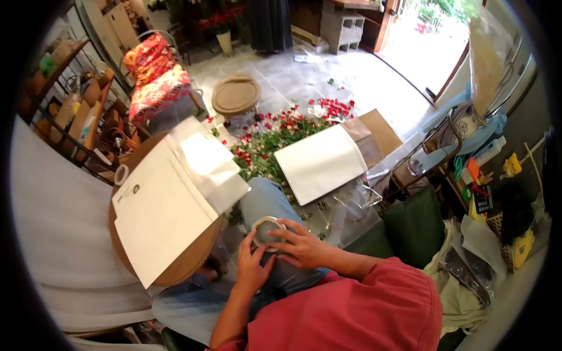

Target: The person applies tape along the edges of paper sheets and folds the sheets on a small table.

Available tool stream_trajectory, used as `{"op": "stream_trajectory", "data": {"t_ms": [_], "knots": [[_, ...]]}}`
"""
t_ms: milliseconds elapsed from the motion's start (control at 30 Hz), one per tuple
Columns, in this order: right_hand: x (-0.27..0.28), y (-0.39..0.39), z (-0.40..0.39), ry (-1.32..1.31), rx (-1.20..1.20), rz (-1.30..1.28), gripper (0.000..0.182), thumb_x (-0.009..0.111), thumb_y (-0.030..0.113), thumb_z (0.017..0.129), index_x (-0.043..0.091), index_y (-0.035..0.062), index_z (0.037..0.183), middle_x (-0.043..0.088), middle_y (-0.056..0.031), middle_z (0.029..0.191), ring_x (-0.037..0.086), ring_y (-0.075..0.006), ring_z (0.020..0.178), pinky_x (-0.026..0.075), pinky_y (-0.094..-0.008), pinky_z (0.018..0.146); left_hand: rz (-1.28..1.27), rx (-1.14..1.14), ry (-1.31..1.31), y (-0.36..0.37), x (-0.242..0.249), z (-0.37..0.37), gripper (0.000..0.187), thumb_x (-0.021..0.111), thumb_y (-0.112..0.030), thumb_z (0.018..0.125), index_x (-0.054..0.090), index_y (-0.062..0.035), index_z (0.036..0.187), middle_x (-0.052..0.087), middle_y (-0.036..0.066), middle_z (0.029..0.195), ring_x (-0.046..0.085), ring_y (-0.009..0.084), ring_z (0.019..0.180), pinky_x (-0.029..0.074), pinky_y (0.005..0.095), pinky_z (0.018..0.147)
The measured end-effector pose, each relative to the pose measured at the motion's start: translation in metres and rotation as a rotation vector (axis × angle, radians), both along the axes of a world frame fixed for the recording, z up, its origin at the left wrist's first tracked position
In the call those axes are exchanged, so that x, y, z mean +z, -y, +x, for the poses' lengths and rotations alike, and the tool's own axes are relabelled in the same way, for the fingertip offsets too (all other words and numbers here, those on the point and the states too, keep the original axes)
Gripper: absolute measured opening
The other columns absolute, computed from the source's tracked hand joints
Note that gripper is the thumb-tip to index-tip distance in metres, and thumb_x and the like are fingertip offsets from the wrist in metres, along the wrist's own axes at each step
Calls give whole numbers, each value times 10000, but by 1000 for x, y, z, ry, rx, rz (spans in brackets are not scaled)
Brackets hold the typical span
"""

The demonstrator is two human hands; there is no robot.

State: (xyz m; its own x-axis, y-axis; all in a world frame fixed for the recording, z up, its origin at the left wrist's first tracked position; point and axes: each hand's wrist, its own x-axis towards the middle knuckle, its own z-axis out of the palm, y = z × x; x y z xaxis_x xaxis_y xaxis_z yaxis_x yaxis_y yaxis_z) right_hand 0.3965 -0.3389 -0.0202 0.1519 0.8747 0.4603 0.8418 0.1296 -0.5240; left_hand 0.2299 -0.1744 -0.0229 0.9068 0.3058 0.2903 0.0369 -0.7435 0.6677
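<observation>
Over my lap, both hands hold a roll of tape (pixel 256 230), a pale ring with a see-through middle. My left hand (pixel 253 267) has its fingers at the roll's lower left edge. My right hand (pixel 298 244) grips the roll from the right, its fingers curled over the rim. To the left, large white sheets (pixel 167 213) and clear plastic wrap (pixel 202 158) lie on a round wooden table (pixel 126 240). Ahead of my knee, a white stack of sheets (pixel 321 164) rests by the cut red roses and green leaves (pixel 263 146) on the floor.
Another tape roll (pixel 121 175) sits at the table's edge. A round stool (pixel 236 94) and a chair with red patterned cloth (pixel 155 76) stand ahead. Shelves (pixel 88 111) line the left. A person in a dark skirt (pixel 269 26) stands at the back. Tools and a calculator (pixel 483 199) are right.
</observation>
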Motion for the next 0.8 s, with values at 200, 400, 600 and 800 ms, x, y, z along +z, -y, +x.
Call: {"op": "stream_trajectory", "data": {"t_ms": [200,400,600,800], "knots": [[32,-11,-21,79,-1,54,309,782,91,885,707,92,1184,660,-88,1336,532,-363,1356,411,-535,1119,52,-22,144,-14,60,-16,404,843,-18,820,720,-43,1204,555,202,1451,600,401,1263,568,432,970],[79,-63,-52,-374,61,79,210,719,117,970,675,49,1163,694,-153,1005,637,-374,921,518,-451,850,44,-55,260,-61,106,-56,493,807,-29,851,663,-45,1322,588,212,1419,631,397,1255,537,439,1041],[141,-198,-49,-91,116,150,282,720,148,979,653,48,1234,725,-189,999,655,-401,852,513,-479,797,160,163,141,-161,139,-94,711,841,-146,834,559,-53,1479,570,207,1472,543,397,1380,468,442,1148],[110,-283,-38,-64,202,193,312,696,112,983,628,75,1286,753,-153,1021,684,-347,916,459,-436,958,180,334,-343,-227,75,-154,714,880,-303,814,621,-86,1443,522,178,1567,390,424,1518,325,510,1259]]}}
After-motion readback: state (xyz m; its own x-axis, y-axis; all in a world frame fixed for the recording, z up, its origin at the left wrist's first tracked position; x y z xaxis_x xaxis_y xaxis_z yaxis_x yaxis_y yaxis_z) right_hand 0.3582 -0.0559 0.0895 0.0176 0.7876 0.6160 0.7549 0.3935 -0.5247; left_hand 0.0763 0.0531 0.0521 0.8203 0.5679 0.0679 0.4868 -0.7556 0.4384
